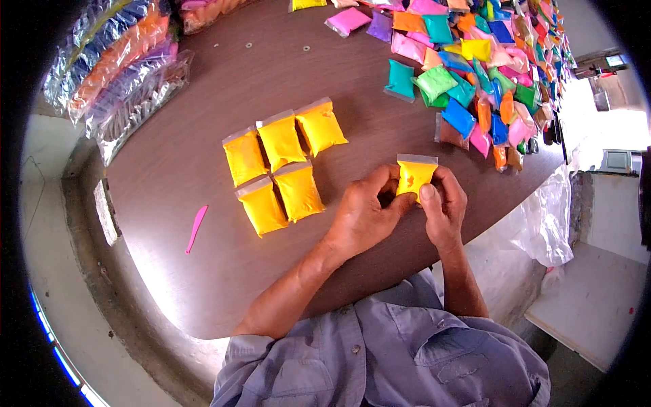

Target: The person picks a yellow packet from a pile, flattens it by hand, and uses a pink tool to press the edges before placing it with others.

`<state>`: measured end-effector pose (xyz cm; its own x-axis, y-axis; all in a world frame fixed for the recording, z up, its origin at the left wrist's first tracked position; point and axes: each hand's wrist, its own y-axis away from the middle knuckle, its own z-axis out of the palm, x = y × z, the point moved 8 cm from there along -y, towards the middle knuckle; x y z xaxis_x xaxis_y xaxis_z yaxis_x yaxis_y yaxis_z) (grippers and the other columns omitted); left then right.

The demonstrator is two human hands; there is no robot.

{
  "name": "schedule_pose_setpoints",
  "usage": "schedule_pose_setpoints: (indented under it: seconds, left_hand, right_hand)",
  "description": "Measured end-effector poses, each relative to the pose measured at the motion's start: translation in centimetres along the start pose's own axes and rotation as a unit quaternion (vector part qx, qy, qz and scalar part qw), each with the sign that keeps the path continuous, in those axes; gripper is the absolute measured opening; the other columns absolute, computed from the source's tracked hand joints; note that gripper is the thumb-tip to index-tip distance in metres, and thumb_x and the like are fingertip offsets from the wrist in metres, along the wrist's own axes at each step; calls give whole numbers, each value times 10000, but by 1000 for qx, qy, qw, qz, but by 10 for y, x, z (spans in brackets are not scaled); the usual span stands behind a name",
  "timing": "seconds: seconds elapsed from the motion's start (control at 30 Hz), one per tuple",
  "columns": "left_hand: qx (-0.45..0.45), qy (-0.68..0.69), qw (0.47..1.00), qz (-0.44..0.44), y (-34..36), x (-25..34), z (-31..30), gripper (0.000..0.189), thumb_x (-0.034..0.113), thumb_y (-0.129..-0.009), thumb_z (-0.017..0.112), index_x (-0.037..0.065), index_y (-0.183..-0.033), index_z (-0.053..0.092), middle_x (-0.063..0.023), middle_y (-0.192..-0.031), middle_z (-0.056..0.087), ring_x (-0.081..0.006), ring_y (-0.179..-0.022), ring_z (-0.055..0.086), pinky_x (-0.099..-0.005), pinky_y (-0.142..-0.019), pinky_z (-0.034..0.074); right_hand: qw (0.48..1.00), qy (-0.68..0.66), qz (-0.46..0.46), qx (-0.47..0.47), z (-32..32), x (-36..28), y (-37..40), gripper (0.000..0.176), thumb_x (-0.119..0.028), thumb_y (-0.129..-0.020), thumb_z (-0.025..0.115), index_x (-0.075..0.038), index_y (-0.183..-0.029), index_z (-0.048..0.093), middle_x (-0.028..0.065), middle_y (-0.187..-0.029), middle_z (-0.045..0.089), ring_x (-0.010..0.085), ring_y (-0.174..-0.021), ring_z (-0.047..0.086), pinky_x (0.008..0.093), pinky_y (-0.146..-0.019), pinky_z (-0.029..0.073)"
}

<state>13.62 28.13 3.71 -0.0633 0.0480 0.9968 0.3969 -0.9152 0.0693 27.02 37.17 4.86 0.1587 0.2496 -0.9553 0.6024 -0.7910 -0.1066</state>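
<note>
Between my two hands, above the near right part of the table, is a small clear zip bag of yellow clay-like material (pixel 415 175). My left hand (pixel 366 210) pinches its left side, with the thumb on the lower front. On the right side, my right hand (pixel 444 207) grips it, the thumb pressed to the front and the fingers behind. The bag's clear top strip points away from me. Left of my hands lie several similar yellow bags (pixel 279 141) in two rows, side by side.
A pink plastic knife (pixel 197 229) lies on the dark table (pixel 163 183). At the far right is a big heap of small colourful bags (pixel 468 81). Larger clear packs (pixel 122 68) sit at the far left edge. Clear plastic sheeting (pixel 549 217) hangs beyond the right edge.
</note>
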Motion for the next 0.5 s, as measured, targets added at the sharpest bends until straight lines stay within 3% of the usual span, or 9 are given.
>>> schedule_pose_setpoints:
  seconds: [0.13,0.33,0.5]
  left_hand:
    - [-7,-8,1000,21,-1,1,1,366,49,-910,776,-26,-1232,619,-99,-1055,741,-129,-962,706,-281,-860,573]
    - [-28,32,999,-33,-1,2,0,238,59,-932,750,-25,-1142,677,-57,-988,731,-78,-902,663,-253,-791,556]
    - [-8,-2,1000,12,-1,1,-2,188,65,-926,761,-20,-1078,689,-19,-915,694,-57,-835,621,-240,-725,531]
  right_hand:
    - [998,55,-15,15,-3,-3,0,375,-320,-1029,635,16,-1195,648,71,-1004,682,113,-900,644,266,-778,528]
    - [999,28,-17,2,-2,-2,0,347,-317,-1032,631,1,-1166,661,69,-1007,685,123,-895,656,272,-785,539]
    - [998,50,10,-24,-5,5,1,386,-368,-1004,643,-4,-1132,663,56,-979,666,98,-833,618,266,-738,517]
